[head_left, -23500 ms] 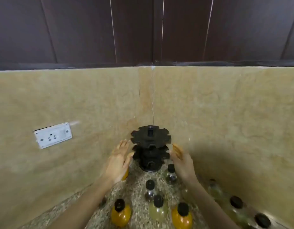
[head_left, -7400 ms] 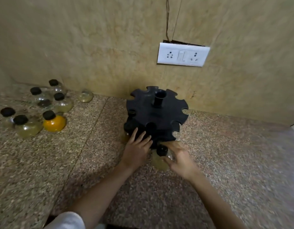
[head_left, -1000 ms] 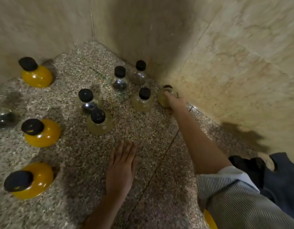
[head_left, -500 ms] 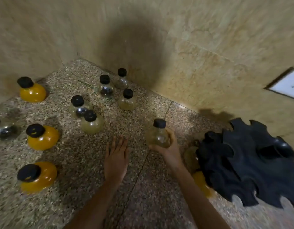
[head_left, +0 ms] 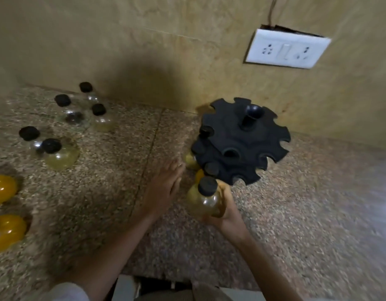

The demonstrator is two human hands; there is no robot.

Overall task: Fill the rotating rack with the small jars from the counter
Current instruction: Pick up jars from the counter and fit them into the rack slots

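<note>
The black rotating rack point(head_left: 242, 144) stands on the speckled counter point(head_left: 307, 203) near the wall, with notched tiers. Black caps of jars show in slots on its left and front side. My right hand point(head_left: 225, 208) grips a small pale-yellow jar with a black cap point(head_left: 205, 198), held just in front of the rack's lower left edge. My left hand point(head_left: 164, 186) lies flat on the counter, fingers straight, just left of the rack. Several loose jars stand at the left: clear and pale ones point(head_left: 59, 154) and orange ones point(head_left: 3, 189).
A white socket plate point(head_left: 286, 48) is on the beige tiled wall behind the rack. The counter's front edge runs along the bottom, with my clothing point(head_left: 187, 293) below it. A tile seam crosses the counter left of the rack.
My right hand has carried the pale jar from the counter's middle over to the rack's front left. The view has swung right, bringing the whole rack in. My left hand stays flat on the counter.
</note>
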